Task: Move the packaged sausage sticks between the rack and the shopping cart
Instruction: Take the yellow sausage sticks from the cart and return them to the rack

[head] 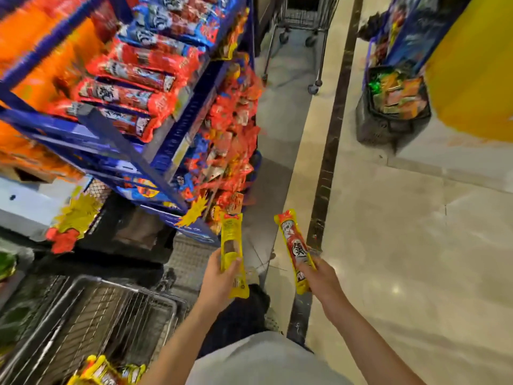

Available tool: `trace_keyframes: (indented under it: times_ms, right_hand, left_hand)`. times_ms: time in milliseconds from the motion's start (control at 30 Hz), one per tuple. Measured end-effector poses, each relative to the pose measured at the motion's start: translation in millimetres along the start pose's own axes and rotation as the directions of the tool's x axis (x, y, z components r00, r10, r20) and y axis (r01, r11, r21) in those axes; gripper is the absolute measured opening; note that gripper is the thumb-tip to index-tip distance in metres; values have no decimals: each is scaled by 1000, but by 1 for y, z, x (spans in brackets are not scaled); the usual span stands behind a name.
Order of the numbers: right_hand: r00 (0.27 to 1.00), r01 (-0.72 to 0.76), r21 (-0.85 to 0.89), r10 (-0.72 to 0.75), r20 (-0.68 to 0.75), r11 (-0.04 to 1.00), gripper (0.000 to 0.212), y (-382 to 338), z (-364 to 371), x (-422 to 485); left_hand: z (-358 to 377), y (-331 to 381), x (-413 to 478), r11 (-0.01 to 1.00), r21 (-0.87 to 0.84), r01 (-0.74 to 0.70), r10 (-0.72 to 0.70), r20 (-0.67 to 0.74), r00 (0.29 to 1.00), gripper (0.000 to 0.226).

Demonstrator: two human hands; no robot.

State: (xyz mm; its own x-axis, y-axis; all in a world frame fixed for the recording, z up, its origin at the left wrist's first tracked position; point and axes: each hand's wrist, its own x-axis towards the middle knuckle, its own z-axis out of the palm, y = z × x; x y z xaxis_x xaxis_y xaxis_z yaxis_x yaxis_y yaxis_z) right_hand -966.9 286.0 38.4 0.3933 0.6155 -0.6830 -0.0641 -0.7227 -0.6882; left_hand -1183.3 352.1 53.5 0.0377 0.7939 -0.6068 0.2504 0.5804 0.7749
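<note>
My left hand [219, 282] grips a long yellow sausage-stick pack [232, 240] that points up, its back side facing me. My right hand [319, 279] grips a second yellow and red sausage-stick pack [291, 240], printed front showing. Both packs are held over the floor, right of the blue rack [177, 129]. The rack's upper shelf carries rows of red and blue sausage packs [125, 93]. The wire shopping cart [91, 323] sits at the lower left, with several yellow packs [102, 370] in its bottom.
Hanging red snack bags [230, 140] crowd the rack's end. Another cart [302, 20] stands up the aisle. A dark basket of goods [394, 104] sits on the floor by a yellow pillar [472, 70]. Pale tiled floor [402, 259] spreads to the right.
</note>
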Motion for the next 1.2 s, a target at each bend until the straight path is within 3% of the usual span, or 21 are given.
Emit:
trace_keyframes:
  times_ms: [100,233,367,567,667,767,900,1100,1200]
  right_hand:
    - [999,0,-70,3,37,998,24,-17,6,21]
    - [997,5,-144,6,77,990,27,-42,18,54]
    - [996,-12,-175,28,90,985,30,-77,10,98]
    - [999,7,-201,0,37,980,17,-160,-30,177]
    - [998,65,-71,-64,11,995,13,-215,-40,203]
    - [991,126,79,-129,32,989,15,-263,-35,211]
    - [947,223,120,-244,209,967,25,-317,-21,220]
    - [845,320,45,-307,439,946,15,-376,7,252]
    - [809,331,-3,-282,516,944,17,-399,20,278]
  left_hand:
    - [2,6,25,999,-3,42,-42,-20,999,33]
    - [3,19,57,995,-16,101,-102,-96,990,23]
    - [19,44,106,997,5,74,-73,-81,994,11]
    - [77,126,193,999,-46,14,-13,24,1000,41]
    - [97,181,225,990,-94,-109,112,34,993,45]
    - [105,228,238,960,-163,-227,224,-35,974,38]
    - [107,255,242,918,-210,-338,288,-234,928,34]
    - [94,260,254,891,-362,-276,121,-396,910,61]
    - [92,272,270,895,-340,-287,73,-524,848,33]
